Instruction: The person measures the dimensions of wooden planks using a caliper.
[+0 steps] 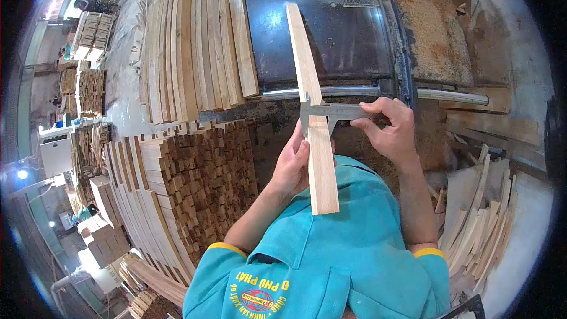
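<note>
A long, pale wooden strip (322, 165) runs from near my chest out over the dark machine table. My left hand (290, 162) is closed around the strip from its left side, thumb on the edge and the other fingers partly hidden beneath. Across the strip lies a metal vernier caliper (338, 110), its jaws on either side of the wood. My right hand (390, 127) pinches the far right end of the caliper's beam between thumb and fingers.
A dark saw table (348, 41) with a metal rail (455, 95) stands ahead. Long boards (195, 41) lie at its left. Below them is a tall stack of cut strips (207, 183). Offcuts (481, 218) lean at the right, and sawdust (434, 29) covers a surface beyond the rail.
</note>
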`<state>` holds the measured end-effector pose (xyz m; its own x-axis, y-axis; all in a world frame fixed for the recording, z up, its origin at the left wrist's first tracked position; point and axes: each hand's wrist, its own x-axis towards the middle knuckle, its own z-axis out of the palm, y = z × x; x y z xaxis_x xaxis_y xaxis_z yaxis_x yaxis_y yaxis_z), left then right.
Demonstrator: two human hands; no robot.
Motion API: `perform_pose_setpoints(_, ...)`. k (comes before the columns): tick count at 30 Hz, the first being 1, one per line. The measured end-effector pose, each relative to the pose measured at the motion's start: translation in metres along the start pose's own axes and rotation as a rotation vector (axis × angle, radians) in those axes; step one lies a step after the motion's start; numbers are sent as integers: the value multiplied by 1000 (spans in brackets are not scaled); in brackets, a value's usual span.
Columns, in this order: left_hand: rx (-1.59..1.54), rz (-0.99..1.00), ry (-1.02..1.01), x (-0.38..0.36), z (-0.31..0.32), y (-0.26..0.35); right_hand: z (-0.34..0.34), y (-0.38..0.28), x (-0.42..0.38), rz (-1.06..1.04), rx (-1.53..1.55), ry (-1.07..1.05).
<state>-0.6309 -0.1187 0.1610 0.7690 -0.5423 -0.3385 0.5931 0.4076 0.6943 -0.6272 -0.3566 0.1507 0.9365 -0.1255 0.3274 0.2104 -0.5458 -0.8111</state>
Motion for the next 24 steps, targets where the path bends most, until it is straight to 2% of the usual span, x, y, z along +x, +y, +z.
perform_pose_setpoints(4, 14, 7, -10, 1, -2, -3, -2, 0, 0, 5, -11, 4)
perform_pose_setpoints(6, -102, -30, -100, 2, -11, -8, -3, 1, 0, -1, -3, 16)
perform_pose_setpoints(12, -121, -53, -113, 2, -15, -13, -6, 0, 0, -21, -45, 14)
perform_pose_setpoints(16, 15, 4, -35, 2, -6, -14, -9, 0, -1, -20, -61, 10)
perform_pose_setpoints(19, -101, -45, -132, 3, -11, -17, -10, 3, -3, -41, -73, 17)
perform_pose_setpoints(21, 1, -10, -32, 2, -2, -18, -12, 4, -4, -61, -79, 29)
perform_pose_setpoints(24, -19, -19, -51, 1, 1, -21, -15, 5, -8, -39, -60, 23)
